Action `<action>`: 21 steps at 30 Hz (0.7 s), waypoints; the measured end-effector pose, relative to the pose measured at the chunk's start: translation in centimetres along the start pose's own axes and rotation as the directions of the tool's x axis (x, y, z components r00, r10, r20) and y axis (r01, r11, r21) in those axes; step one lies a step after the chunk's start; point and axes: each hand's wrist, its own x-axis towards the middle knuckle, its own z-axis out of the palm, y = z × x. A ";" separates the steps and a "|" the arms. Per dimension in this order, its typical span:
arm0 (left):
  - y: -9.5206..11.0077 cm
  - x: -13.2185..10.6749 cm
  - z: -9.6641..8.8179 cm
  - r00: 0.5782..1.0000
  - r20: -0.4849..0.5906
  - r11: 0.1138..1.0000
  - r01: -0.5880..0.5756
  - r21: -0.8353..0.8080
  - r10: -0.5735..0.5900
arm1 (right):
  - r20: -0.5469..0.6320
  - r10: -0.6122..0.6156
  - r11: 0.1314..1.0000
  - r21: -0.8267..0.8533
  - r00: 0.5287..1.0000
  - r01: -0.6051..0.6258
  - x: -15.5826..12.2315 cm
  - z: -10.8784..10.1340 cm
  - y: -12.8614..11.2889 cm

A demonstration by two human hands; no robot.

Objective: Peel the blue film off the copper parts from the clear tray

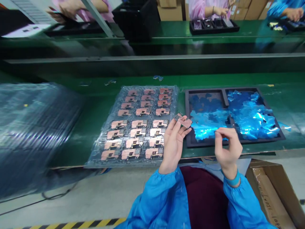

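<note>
My left hand (173, 140) is closed on a small circuit board (184, 121) with a copper-coloured face, held up between thumb and fingers beside a black tray. Thumb and forefinger of my right hand (228, 144) pinch together over the near side of that black tray (188, 140); whatever lies between them is too small to make out. Blue film pieces (252, 117) are heaped in the tray's compartments. To the left, a clear plastic tray (95, 156) carries several rows of similar copper-faced boards (130, 154), and my left hand is next to its right edge.
A blurred tall stack of clear plastic trays (35, 133) stands on the left. Small scraps (158, 77) lie on the green bench (207, 79). Across it, co-workers' hands (221, 12) work at a parts tray (214, 31). An open cardboard box (274, 194) sits below right.
</note>
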 end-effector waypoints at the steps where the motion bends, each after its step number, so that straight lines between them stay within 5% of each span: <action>1: 0.1 -0.1 0.0 1.000 -0.003 1.000 -0.018 0.014 0.018 | -0.022 0.081 0.996 -0.035 0.997 -0.081 0.3 0.3 0.7; 4: 0.1 -0.7 0.2 0.999 -0.015 0.996 -0.043 0.080 0.044 | 0.066 0.244 0.951 -0.210 0.967 -0.226 1.4 1.4 2.9; 7: -0.2 -1.3 0.3 0.997 -0.031 0.988 -0.060 0.144 0.065 | 0.135 0.235 0.934 -0.305 0.963 -0.185 2.0 2.1 3.1; 10: -0.8 -1.5 0.4 0.998 -0.021 0.983 -0.059 0.172 0.064 | 0.255 0.210 0.977 -0.096 0.944 -0.192 1.5 2.5 1.1; 13: -1.4 -1.7 0.4 0.997 -0.033 0.982 -0.067 0.177 0.074 | 0.434 0.273 0.922 0.137 0.858 -0.362 0.8 3.0 -0.8; 16: -2.0 -2.2 0.5 0.993 -0.048 0.980 -0.102 0.172 0.112 | 0.449 0.382 0.821 0.235 0.808 -0.520 0.2 3.4 -1.5; 21: -0.9 -2.4 -0.7 0.984 0.017 0.960 -0.176 0.220 0.176 | 0.434 0.393 0.824 0.224 0.811 -0.520 0.0 3.2 -0.8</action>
